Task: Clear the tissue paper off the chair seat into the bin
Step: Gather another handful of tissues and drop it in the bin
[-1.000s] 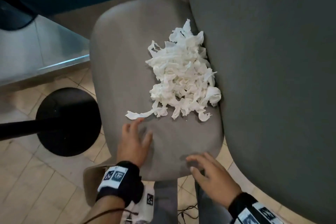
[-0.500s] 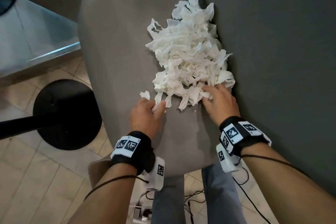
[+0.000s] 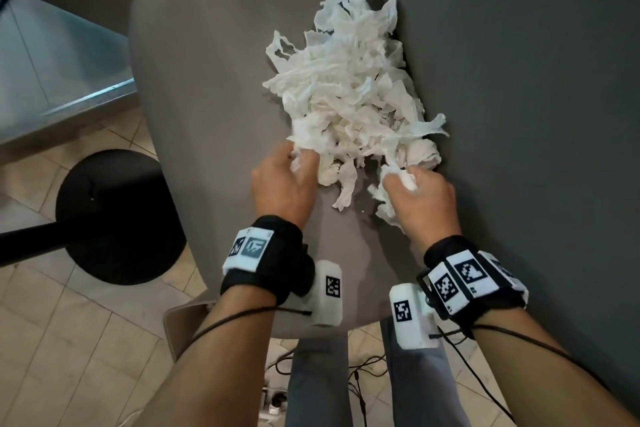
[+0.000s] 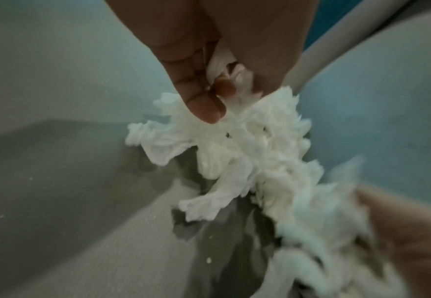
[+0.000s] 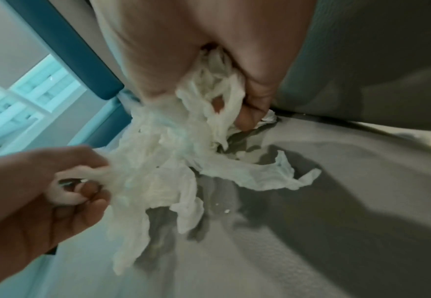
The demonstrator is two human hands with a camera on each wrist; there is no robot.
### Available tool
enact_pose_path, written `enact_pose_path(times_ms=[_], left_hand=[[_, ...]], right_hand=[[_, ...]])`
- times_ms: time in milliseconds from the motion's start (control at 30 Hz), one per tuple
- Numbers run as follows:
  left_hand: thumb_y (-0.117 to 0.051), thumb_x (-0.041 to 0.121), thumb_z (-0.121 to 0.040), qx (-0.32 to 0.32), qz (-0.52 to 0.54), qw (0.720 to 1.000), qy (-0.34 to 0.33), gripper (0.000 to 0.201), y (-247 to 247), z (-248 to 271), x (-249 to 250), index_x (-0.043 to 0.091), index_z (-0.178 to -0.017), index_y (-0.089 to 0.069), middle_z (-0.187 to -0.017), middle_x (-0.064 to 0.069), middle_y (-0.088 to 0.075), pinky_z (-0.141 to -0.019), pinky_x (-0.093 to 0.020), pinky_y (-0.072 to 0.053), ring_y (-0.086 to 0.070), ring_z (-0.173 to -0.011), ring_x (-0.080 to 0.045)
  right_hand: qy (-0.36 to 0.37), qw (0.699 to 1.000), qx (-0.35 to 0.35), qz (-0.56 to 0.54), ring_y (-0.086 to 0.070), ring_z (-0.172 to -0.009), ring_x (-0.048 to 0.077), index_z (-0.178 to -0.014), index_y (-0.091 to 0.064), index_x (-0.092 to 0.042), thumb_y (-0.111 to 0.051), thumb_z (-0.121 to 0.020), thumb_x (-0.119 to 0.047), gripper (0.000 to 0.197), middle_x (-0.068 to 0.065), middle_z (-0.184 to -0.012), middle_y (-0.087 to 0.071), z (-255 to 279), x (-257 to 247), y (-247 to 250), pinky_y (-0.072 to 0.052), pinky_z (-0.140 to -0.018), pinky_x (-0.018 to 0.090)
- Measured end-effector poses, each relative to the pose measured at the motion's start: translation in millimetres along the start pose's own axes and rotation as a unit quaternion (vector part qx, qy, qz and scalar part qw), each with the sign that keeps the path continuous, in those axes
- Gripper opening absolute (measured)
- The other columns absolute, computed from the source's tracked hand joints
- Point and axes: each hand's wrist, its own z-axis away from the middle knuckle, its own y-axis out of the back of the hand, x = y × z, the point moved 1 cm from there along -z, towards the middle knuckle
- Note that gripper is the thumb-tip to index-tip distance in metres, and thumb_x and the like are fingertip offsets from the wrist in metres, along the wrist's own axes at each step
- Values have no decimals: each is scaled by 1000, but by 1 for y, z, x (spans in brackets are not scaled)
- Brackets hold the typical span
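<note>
White tissue paper [image 3: 349, 94], torn into loose strips and crumpled scraps, lies heaped on the grey chair seat [image 3: 207, 80], its far right side pressed against the backrest [image 3: 519, 80]. Most of the heap sits on the fabric; only the near fringe is lifted.

Left hand [image 3: 282, 184]: fingers curled at the near left edge of the heap, pinching a few strips. Right hand [image 3: 422, 198]: fingers closed round a wad at the near right edge, a tail of paper trailing under the palm. Neither hand has gathered the bulk.

Bin: not in view anywhere, so the carry distance cannot be judged.

Risks, as judged from here:
- Strips are separate pieces, only tangled. A lift from the near edge alone will likely peel off a handful and leave the rest behind.
- Dangling ends may shed onto the tiled floor [image 3: 69, 357] on the way to the bin.
- Scraps tucked where seat meets backrest could be pushed deeper into that gap if swept that way.
- Tiny white crumbs [image 5: 226, 211] already dot the seat; fingers will not pick these up easily.
</note>
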Motion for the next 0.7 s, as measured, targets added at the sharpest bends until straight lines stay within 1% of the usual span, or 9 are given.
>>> enact_pose_path(times_ms=[67,133,200,267,400,467,567,633,700], left_hand=[[-51,35,-85,36,33,999,-12,32,15,9,0,7,-70,-54,-69,-11,-61,-62,-39,-53,-59,-66,-27],[-57,31,-89,71,42,996,-25,31,33,21,-2,9,-68,-56,-72,-2,-55,-63,-30,-43,-50,-65,-13],[-62,28,-89,86,58,994,-22,28,50,33,-6,19,-63,-55,-71,8,-50,-64,-25,-39,-47,-65,-8],[-64,27,-86,87,80,993,3,24,60,41,-15,19,-65,-57,-72,7,-53,-66,-29,-43,-49,-66,-10],[-67,22,-84,75,77,993,53,12,62,47,-35,14,-84,-57,-73,7,-59,-62,-29,-46,-53,-63,-11],[-67,22,-84,55,33,995,82,17,54,46,-41,22,-98,-56,-82,11,-64,-66,-27,-51,-61,-68,-7],[-69,30,-85,-4,5,996,90,34,34,37,-46,32,-113,-50,-86,17,-63,-73,-28,-55,-64,-75,-2],[-71,34,-84,-43,-20,996,73,41,17,28,-50,36,-118,-47,-92,12,-66,-76,-30,-56,-64,-77,-2],[-72,38,-82,-71,-59,994,66,47,1,20,-51,34,-121,-46,-100,10,-63,-78,-26,-50,-60,-81,0]], right_hand=[[12,1000,-1,4,-40,-53,16,-65,-46,-9,-59,-78,-22,23,-2,-57,-48,1,-3,2,-40,-51,29],[15,1000,-5,8,-43,-55,14,-73,-47,-13,-57,-77,-13,11,-5,-62,-49,1,-6,4,-39,-50,23],[20,1000,-12,16,-48,-62,12,-83,-49,-18,-52,-77,-5,15,-6,-74,-53,0,-9,5,-39,-52,17],[34,999,-21,2,-54,-70,15,-84,-49,-24,-48,-76,-1,24,-5,-85,-56,-3,-9,2,-42,-58,22],[70,996,-53,1,-52,-63,11,-86,-56,-22,-49,-81,-8,16,-9,-80,-59,-6,-8,-16,-41,-59,27],[95,991,-79,55,-58,-80,15,-98,-58,-23,-54,-84,-19,16,-6,-94,-62,-7,-10,-28,-48,-70,30],[88,973,-128,168,-55,-111,25,-126,-50,-28,-61,-84,-37,44,2,-125,-56,-12,-6,-48,-48,-93,40],[97,962,-120,226,-53,-117,32,-132,-47,-27,-61,-85,-39,50,8,-131,-54,-15,-6,-58,-47,-96,42],[107,957,-100,250,-55,-115,35,-129,-52,-24,-56,-90,-36,42,12,-127,-58,-17,-8,-60,-47,-92,42]])
